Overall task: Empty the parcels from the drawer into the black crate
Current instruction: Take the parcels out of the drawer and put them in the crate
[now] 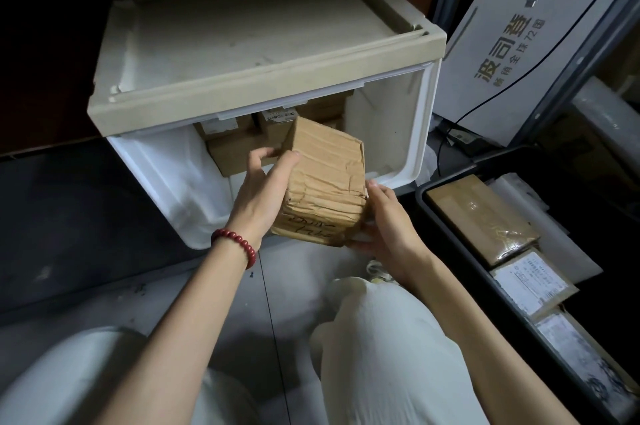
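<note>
My left grip (263, 196) and right grip (388, 223) are both clasping a taped brown parcel (329, 178) at the open drawer (391, 133), near a white box (512, 54) reading 波司登.

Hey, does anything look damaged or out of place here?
The brown parcel, held by the left hand and right hand, is creased and dented along its taped side. Parcels in the black crate lie flat; nothing else stands out.

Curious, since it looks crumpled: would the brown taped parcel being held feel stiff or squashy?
Probably squashy: the taped parcel shows creases. Perhaps weighty, since left hand and right hand both hold it. Its tape may feel slick.
</note>
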`<state>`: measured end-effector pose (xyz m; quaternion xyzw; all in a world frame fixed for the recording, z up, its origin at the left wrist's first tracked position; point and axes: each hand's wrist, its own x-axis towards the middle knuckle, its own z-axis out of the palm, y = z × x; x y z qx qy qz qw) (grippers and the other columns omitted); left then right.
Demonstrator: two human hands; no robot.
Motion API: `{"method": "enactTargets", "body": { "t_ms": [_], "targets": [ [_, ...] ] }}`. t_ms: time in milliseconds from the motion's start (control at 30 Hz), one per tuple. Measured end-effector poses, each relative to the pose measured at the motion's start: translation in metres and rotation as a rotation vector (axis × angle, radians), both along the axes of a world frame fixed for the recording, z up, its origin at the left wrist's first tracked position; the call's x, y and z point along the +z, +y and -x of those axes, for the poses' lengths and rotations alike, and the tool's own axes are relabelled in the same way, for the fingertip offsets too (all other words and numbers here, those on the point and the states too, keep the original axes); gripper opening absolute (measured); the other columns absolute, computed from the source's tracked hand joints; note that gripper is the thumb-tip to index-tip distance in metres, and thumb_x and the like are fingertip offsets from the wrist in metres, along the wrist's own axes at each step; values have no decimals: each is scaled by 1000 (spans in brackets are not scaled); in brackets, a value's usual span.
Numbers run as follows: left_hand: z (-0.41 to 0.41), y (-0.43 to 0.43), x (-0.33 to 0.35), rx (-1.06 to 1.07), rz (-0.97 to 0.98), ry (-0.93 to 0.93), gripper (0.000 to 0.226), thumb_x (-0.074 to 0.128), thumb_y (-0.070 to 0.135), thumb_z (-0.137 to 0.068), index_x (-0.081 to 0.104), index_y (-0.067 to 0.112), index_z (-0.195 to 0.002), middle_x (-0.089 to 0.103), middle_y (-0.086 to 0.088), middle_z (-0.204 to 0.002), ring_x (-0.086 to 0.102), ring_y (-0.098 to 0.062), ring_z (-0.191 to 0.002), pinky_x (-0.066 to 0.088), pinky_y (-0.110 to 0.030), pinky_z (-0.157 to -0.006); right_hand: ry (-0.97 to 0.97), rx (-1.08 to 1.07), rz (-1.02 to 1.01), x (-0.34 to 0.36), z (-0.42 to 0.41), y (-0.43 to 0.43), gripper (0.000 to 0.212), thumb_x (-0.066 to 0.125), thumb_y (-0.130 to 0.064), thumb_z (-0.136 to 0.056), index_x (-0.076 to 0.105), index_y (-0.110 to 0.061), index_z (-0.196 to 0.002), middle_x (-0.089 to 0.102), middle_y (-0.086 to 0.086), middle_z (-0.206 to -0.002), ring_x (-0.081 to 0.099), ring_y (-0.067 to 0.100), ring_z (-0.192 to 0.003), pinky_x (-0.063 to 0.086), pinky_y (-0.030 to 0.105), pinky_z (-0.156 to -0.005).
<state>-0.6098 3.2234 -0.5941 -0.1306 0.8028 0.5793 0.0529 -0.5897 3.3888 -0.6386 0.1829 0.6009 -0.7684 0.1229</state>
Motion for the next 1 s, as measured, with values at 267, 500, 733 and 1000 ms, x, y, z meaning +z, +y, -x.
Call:
{"method": "enactTargets", "body": {
  "t_ms": [267, 500, 733, 1000],
  "targets": [
    [-6, -1, -4, -58, 318, -45, 78, 54, 81, -66, 56, 21, -116, 52, -5, -125, 52, -24, -113, 46, -42, -97, 116, -84, 62, 3, -1, 3, 30, 56, -29, -97, 42, -35, -122, 66, 7, -107, 61, 28, -91, 49, 58, -88],
    [-9, 9, 3, -52, 376, -93, 149, 53, 96, -32, 5, 22, -151, 27, -10, -151, 32, -30, -136, 33, -43, -105, 188, 51, 28, 4, -5, 2, 59, 70, -37, -77, 54, -23, -131, 63, 4, -125, 64, 23, -110, 53, 47, -92],
    [-7, 9, -1, -83, 159, -40, 130, 68, 83, -42, 12, 33, -148, 41, -1, -144, 44, -23, -126, 39, -40, -102, 90, -4, 31, 3, 1, 0, 43, 37, -48, -101, 61, -20, -123, 68, 13, -116, 62, 39, -111, 46, 52, -95],
    [-7, 19, 0, -244, -207, -106, 88, 64, 73, -60, 32, 44, -136, 62, 4, -120, 62, -17, -105, 53, -51, -87, -71, 207, 161, -1, -2, 9, 63, 37, -77, -84, 67, -30, -114, 72, 2, -113, 68, 24, -105, 51, 44, -87]
  ]
}}
